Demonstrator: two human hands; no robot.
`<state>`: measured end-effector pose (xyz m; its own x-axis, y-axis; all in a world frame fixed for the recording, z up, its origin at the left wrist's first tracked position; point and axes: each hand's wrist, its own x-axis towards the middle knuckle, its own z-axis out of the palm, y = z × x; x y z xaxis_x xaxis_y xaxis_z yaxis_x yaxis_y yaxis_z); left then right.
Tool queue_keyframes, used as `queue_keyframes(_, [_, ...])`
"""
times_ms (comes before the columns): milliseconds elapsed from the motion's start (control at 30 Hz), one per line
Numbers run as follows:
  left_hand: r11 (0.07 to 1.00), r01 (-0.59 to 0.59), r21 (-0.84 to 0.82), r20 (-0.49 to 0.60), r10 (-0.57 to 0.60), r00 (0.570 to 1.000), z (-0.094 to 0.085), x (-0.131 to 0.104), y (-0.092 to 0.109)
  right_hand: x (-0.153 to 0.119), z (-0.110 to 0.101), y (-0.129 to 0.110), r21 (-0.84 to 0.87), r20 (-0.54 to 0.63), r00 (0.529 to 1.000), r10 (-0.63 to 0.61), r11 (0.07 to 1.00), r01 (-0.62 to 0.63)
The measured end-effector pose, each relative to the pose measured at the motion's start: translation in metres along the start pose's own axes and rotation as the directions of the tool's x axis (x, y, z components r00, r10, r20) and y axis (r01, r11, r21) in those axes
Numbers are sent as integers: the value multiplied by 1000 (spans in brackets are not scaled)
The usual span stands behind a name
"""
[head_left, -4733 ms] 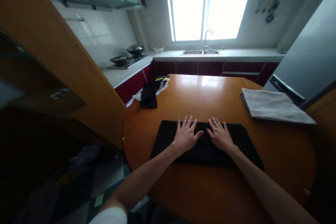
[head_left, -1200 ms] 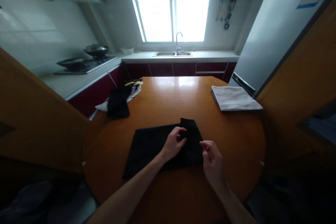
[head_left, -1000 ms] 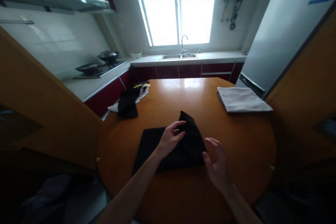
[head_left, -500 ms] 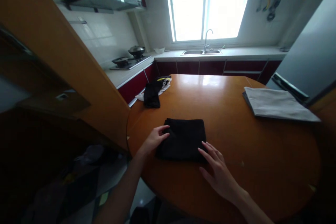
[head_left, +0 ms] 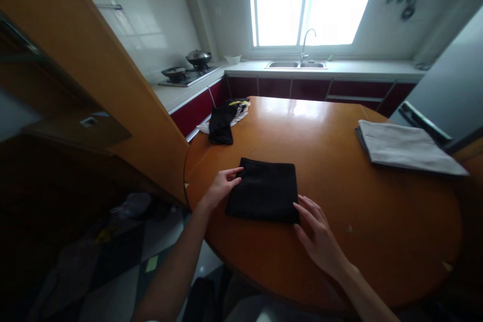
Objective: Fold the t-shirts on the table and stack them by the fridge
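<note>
A black folded cloth (head_left: 266,191), perhaps a garment, lies flat as a near-square on the wooden table (head_left: 317,146) in front of me. My left hand (head_left: 222,188) is at its left edge, fingertips touching the upper left part, thumb and fingers apart. At the lower right corner is my right hand (head_left: 317,231), its fingers stretched out and spread, the fingertips against or just beside the cloth's right edge. Neither hand grips the cloth.
Rumpled black and white clothes (head_left: 222,123) lie at the table's far left edge. Folded grey cloth (head_left: 405,146) lies on the right side. Beyond are a stove with pans (head_left: 198,59), a sink (head_left: 296,65) and a fridge (head_left: 445,80).
My right hand has slid slightly off the cloth to its right edge. The cloth looks flatter and squarer. The view has tilted down a little.
</note>
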<state>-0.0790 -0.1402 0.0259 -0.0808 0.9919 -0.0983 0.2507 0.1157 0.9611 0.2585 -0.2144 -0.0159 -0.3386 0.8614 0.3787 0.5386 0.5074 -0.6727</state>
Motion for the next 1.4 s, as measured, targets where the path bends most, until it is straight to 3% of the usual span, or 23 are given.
queue_keyframes(300, [971, 46, -234, 15, -44, 999, -4, -2, -18, 2, 0, -2, 35, -15, 999, 49, 998, -48])
queue_keyframes(400, [973, 37, -227, 12, -35, 999, -4, -1, -23, 1, 0, -4, 34, -22, 998, 53, 998, -52])
queue_keyframes(467, [992, -9, -124, -11, 8, 1000, -5, -1, -24, 1, 0, -6, 33, -33, 998, 57, 998, -56])
queue_keyframes(567, [973, -138, 184, -105, 159, 982, -4, 0, -17, 6, -5, -7, 36, -33, 998, 53, 998, -52])
queue_keyframes(667, [820, -286, 496, -131, 397, 909, 6, 0, -1, 26, -11, -2, 15, -15, 1000, 26, 1000, -26])
queue_keyframes(733, [697, -379, 609, -4, 481, 877, 18, 0, 9, 51, -11, 3, -24, -5, 1000, 5, 1000, -5])
queue_keyframes(833, [576, -419, 702, 189, 416, 889, 33, 5, 12, 92, 0, 8, -125, 7, 1000, -4, 992, 5])
queue_keyframes(933, [527, -351, 774, 216, 302, 929, 37, 12, -1, 120, 22, 7, -256, 54, 998, 36, 966, -21])
queue_keyframes(1133, [524, -312, 793, 220, 231, 948, 29, 16, -20, 117, 56, 11, -416, 165, 975, 148, 907, -67])
queue_keyframes(1267, [523, -307, 795, 220, 223, 950, 31, 14, -18, 113, 52, 19, -446, 212, 962, 175, 893, -64])
queue_keyframes(1400, [519, -312, 796, 214, 242, 947, 32, 15, -19, 119, 31, 28, -481, 207, 954, 217, 872, -94])
